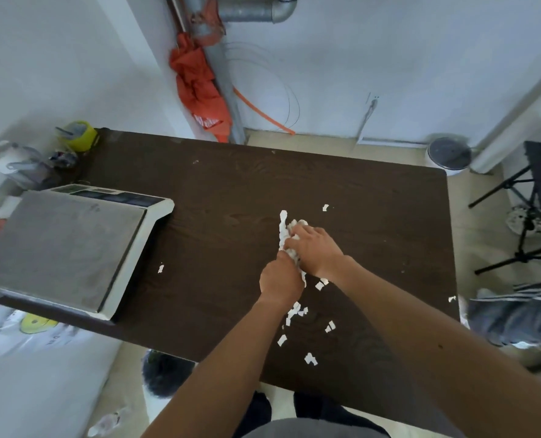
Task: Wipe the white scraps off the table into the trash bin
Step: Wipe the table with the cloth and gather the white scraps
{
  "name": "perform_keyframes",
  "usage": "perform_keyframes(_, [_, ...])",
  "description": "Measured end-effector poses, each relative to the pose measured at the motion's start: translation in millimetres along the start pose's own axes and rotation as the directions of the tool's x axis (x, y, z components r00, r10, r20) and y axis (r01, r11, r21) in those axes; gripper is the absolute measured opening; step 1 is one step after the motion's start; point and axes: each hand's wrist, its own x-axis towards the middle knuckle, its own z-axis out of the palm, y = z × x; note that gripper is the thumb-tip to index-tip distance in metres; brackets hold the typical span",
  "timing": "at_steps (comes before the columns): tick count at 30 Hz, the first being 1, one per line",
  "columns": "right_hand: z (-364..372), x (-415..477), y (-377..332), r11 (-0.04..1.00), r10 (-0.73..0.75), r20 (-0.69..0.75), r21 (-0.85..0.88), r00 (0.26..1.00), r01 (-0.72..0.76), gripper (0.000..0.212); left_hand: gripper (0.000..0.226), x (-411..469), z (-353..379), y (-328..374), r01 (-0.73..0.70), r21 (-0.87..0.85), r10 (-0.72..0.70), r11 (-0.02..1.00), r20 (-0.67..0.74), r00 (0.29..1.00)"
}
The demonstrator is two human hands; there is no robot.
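Scraps (285, 227) are being bunched mid-counter (218, 191) by left hand (280, 281) and right hand (316, 248), both curled on the heap, while strays (310, 359) are being missed and are likely being nudged off onto floor (471, 222).

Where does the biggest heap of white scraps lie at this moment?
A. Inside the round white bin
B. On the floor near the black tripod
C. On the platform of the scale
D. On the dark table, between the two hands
D: the heap of white scraps lies on the dark table, with the left hand and the right hand against it on either side.
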Motion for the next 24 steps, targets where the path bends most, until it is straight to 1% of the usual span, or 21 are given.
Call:
perform_keyframes(3, [-1.8, 3.9, -6.4, 0.998, -0.024, -0.01, -0.055, 1.0, 0.024, 0.036, 0.035, -3.9, 0.5, -5.4, -0.018, 0.028, 0.019, 0.999, -0.039, 0.999])
perform_keyframes(6, [-3.4, 11.2, -15.2, 0.983, -0.077, -0.026, -0.168, 0.997, 0.072, 0.033, 0.036, -4.5, 1.8, -15.0, -0.009, 0.023, 0.011, 1.0, -0.065, 0.998])
perform_keyframes(10, [-8.1, 29.9, -29.6, 0.94, -0.249, -0.037, -0.247, 0.968, 0.233, 0.028, 0.04, -5.5, -1.1, -28.9, 0.118, -0.155, -0.127, 0.981, -0.046, 0.991])
perform_keyframes(12, [-8.4, 43.9, -44.7, 0.924, -0.287, -0.044, -0.275, 0.957, 0.265, 0.027, 0.039, -5.2, -4.2, -43.8, 0.171, -0.235, -0.19, 0.957, -0.058, 0.98])
perform_keyframes(14, [-6.6, 58.3, -62.9, 0.917, -0.306, -0.032, -0.278, 0.951, 0.286, 0.03, 0.035, -4.9, -9.2, -64.3, 0.201, -0.283, -0.231, 0.938, -0.076, 0.97])
perform_keyframes(18, [-3.5, 84.1, -96.9, 0.918, -0.337, -0.058, -0.242, 0.94, 0.314, 0.032, 0.033, -0.2, -22.9, -113.3, 0.202, -0.249, -0.235, 0.947, -0.111, 0.966])
perform_keyframes(20, [-4.8, 99.7, -113.9, 0.918, -0.352, -0.059, -0.217, 0.934, 0.332, 0.032, 0.034, 3.6, -29.9, -135.1, 0.218, -0.263, -0.257, 0.94, -0.122, 0.959])
perform_keyframes(24, [-7.0, 132.3, -147.2, 0.893, -0.382, 0.001, -0.256, 0.924, 0.37, 0.038, 0.038, 12.8, -40.4, -165.3, 0.289, -0.322, -0.331, 0.901, -0.082, 0.94])
